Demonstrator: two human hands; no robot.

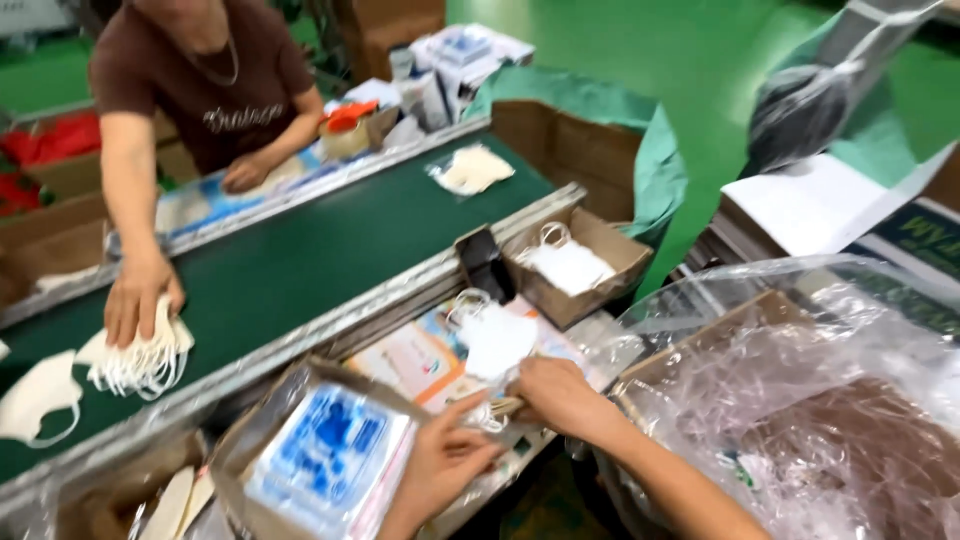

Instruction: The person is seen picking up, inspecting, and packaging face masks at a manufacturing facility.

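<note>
My right hand (556,396) grips a small stack of white face masks (494,340) by their ear loops, just above a printed sheet (418,362) on the near ledge. My left hand (442,462) reaches in beside it and touches the loops at the stack's lower end. A shallow cardboard box (262,432) holding blue-printed clear bags (330,455) sits just left of my left hand. Another cardboard box (618,258) with white masks stands behind the stack.
A dark green conveyor belt (300,260) runs diagonally across the view, with a bagged mask (472,168) far along it. Across the belt a person in a brown shirt presses a hand on a mask pile (140,362). A large box lined with clear plastic (800,400) stands at right.
</note>
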